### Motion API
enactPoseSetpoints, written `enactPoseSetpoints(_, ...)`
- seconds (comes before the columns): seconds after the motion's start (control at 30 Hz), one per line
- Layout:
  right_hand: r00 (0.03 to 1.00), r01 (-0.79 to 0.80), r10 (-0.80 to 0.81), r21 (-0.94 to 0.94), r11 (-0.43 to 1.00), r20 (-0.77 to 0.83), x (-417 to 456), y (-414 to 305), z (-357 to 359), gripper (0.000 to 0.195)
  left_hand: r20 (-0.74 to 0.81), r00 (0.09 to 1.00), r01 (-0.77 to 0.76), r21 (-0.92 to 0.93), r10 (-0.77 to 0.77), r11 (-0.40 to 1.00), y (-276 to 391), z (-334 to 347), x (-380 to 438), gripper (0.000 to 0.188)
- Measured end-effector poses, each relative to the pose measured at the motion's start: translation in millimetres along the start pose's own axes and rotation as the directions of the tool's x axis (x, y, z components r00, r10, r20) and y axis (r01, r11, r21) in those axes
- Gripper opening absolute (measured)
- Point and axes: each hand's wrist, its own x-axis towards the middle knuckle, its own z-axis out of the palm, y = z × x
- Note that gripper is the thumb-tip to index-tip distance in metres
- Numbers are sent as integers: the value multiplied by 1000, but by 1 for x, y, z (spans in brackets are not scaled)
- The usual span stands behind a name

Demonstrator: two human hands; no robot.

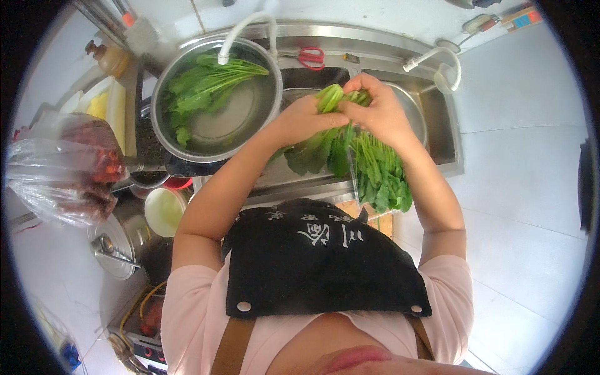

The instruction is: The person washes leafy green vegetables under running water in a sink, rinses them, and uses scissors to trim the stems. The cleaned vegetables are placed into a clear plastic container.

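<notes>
Over a steel double sink, my left hand (311, 119) is closed around the stalks of a bunch of leafy greens (311, 152), whose leaves hang down below it. My right hand (377, 110) pinches the stem ends of some greens close beside the left hand. Below my right forearm lies a thick pile of leafy greens (382, 173) on what looks like clear plastic, at the sink's front edge. To the left, a large round steel basin (157, 117) holds water and more leafy greens (206, 89), stalks pointing right.
A white faucet hose (251, 18) arches over the basin; another white faucet (454, 58) is at the right bowl (443, 122). Red-handled scissors (311, 58) lie on the back ledge. At left are a plastic bag of red items (70, 164), a white tub (164, 213) and a lidded steel pot (115, 248).
</notes>
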Motion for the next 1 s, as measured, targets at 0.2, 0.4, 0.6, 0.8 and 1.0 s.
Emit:
enactPoseSetpoints(0.2,997,-57,45,215,975,59,1,-14,-1,20,-47,991,-122,105,128,987,4,-2,-7,42)
enactPoseSetpoints(0.4,977,204,-197,-89,975,80,6,-31,-10,32,-200,978,-26,136,53,990,6,-1,-11,46)
enactPoseSetpoints(0.6,928,369,-334,-268,890,166,7,-19,4,38,-146,986,-58,164,83,985,2,1,-10,48)
enactPoseSetpoints(0.8,958,237,-261,185,954,122,-1,12,2,63,-93,996,2,97,7,995,-7,7,-10,31)
enactPoseSetpoints(1.0,965,262,-225,474,840,-136,-24,35,-13,84,-87,865,-392,498,494,774,19,17,-23,23)
